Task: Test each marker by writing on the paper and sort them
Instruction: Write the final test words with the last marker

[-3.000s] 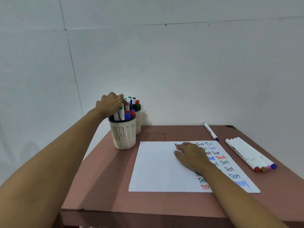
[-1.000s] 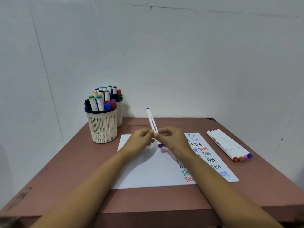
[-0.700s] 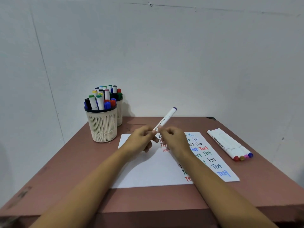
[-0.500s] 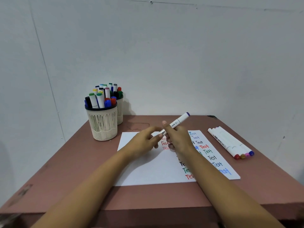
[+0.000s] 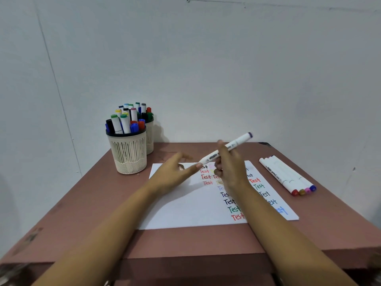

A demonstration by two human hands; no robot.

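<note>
Marker, white, purple-tipped, held tilted above paper far edge; right hand grips its barrel. Left hand above paper, fingers loosely extended, index tip at marker's lower end. Four markers lie right of paper on table; two cups of markers beyond paper's left corner.

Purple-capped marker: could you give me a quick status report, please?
Right hand grips purple-capped marker above the paper. Left hand open at its near end. Nothing lying on the paper.
</note>
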